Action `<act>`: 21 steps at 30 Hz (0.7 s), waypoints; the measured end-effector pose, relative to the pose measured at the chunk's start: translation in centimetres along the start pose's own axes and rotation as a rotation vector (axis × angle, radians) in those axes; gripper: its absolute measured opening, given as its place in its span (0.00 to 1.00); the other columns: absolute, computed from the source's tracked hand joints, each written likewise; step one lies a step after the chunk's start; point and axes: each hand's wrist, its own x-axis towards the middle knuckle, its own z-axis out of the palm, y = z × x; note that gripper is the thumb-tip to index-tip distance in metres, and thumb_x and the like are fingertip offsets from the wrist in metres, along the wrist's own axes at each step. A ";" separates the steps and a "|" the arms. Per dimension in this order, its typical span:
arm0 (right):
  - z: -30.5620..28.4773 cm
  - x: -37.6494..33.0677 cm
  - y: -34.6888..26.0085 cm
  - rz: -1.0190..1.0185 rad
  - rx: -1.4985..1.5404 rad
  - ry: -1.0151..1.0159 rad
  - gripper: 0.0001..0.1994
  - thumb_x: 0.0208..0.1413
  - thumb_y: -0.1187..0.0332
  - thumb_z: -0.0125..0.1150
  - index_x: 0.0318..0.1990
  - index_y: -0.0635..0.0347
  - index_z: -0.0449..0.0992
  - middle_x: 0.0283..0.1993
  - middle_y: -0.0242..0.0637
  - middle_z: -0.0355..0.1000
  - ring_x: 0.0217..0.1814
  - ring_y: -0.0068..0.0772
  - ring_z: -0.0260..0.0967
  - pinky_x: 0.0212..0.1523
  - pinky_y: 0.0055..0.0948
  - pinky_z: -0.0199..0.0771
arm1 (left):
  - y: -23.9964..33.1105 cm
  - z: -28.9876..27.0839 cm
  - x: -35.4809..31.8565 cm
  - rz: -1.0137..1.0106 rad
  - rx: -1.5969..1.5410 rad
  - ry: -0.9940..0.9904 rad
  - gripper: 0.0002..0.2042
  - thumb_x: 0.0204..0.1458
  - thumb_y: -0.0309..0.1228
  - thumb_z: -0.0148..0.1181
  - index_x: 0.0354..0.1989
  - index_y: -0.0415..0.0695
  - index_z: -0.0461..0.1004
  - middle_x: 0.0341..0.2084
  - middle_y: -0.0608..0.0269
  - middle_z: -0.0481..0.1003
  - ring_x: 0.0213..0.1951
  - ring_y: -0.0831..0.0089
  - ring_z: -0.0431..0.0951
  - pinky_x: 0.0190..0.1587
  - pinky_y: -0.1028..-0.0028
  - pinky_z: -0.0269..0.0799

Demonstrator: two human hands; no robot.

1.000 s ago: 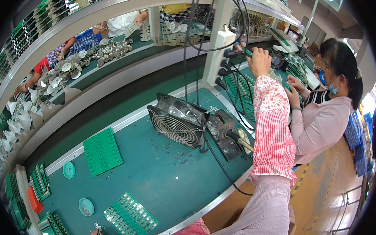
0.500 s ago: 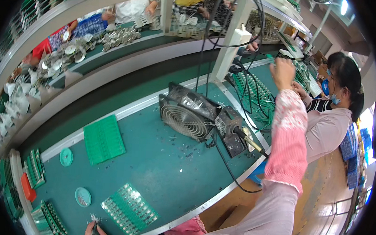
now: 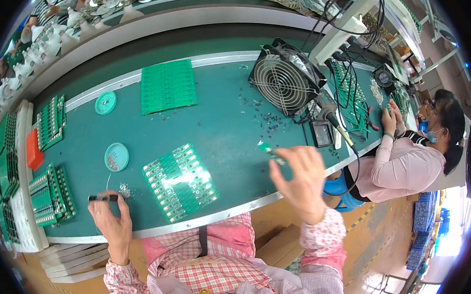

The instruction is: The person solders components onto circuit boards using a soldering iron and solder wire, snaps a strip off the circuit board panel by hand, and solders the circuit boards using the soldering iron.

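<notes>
My right hand is raised over the near right part of the green work table, pinching a small green circuit board at its fingertips. My left hand, by the table's near edge, has its fingers closed on a slim black tool whose exact kind does not show. Between the hands lies a panel of green circuit boards with rows of shiny pads. Just beyond my left hand are a small pile of silvery bits and a round turquoise dish holding tiny parts.
A second green panel and another turquoise dish lie farther back. Board stacks and an orange box line the left side. A black fan, soldering iron and cables stand right. A co-worker sits beyond.
My right hand has come back from the co-worker's side to above my table, now with a small circuit board. My left hand stays near the dish. The view has shifted.
</notes>
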 end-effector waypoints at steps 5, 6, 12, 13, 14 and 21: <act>4.1 -1.1 -3.8 0.015 0.097 -0.014 0.11 0.43 0.71 0.70 0.36 0.56 0.78 0.31 0.33 0.70 0.37 0.37 0.68 0.37 0.34 0.68 | -2.5 -1.9 1.7 -0.026 0.256 -0.114 0.05 0.53 0.24 0.58 0.35 0.39 0.69 0.29 0.57 0.73 0.36 0.58 0.72 0.45 0.62 0.61; 4.3 -1.0 -4.4 0.024 0.103 -0.023 0.11 0.43 0.71 0.70 0.36 0.56 0.78 0.31 0.32 0.70 0.36 0.36 0.67 0.37 0.34 0.67 | -2.8 -2.0 2.1 -0.059 0.291 -0.130 0.06 0.53 0.26 0.58 0.34 0.39 0.68 0.29 0.56 0.74 0.36 0.58 0.74 0.45 0.61 0.61; 4.9 0.0 -7.9 -0.015 0.164 -0.039 0.11 0.44 0.71 0.70 0.36 0.57 0.78 0.31 0.33 0.69 0.36 0.37 0.67 0.37 0.34 0.67 | -5.5 -1.5 2.4 -0.118 0.413 -0.099 0.06 0.57 0.30 0.56 0.37 0.40 0.72 0.31 0.56 0.75 0.36 0.56 0.76 0.43 0.61 0.63; 5.0 0.1 -8.3 -0.020 0.168 -0.043 0.11 0.44 0.71 0.70 0.36 0.57 0.78 0.31 0.33 0.69 0.36 0.37 0.67 0.37 0.34 0.67 | -5.6 -1.5 2.4 -0.098 0.415 -0.069 0.06 0.59 0.29 0.55 0.37 0.40 0.72 0.30 0.57 0.75 0.36 0.57 0.76 0.42 0.62 0.63; 5.1 0.2 -8.8 -0.026 0.183 -0.041 0.11 0.44 0.70 0.70 0.36 0.57 0.78 0.31 0.33 0.69 0.36 0.37 0.67 0.37 0.34 0.67 | -5.4 -1.8 2.5 -0.105 0.417 -0.070 0.06 0.59 0.29 0.55 0.37 0.40 0.72 0.30 0.57 0.75 0.36 0.57 0.76 0.42 0.62 0.63; 5.7 0.2 -11.8 -0.057 0.308 -0.069 0.11 0.43 0.70 0.71 0.37 0.57 0.78 0.31 0.34 0.69 0.36 0.37 0.67 0.37 0.35 0.68 | 2.4 -1.4 0.9 -0.030 -0.360 -0.073 0.09 0.62 0.27 0.51 0.33 0.38 0.76 0.30 0.59 0.74 0.35 0.65 0.75 0.42 0.67 0.68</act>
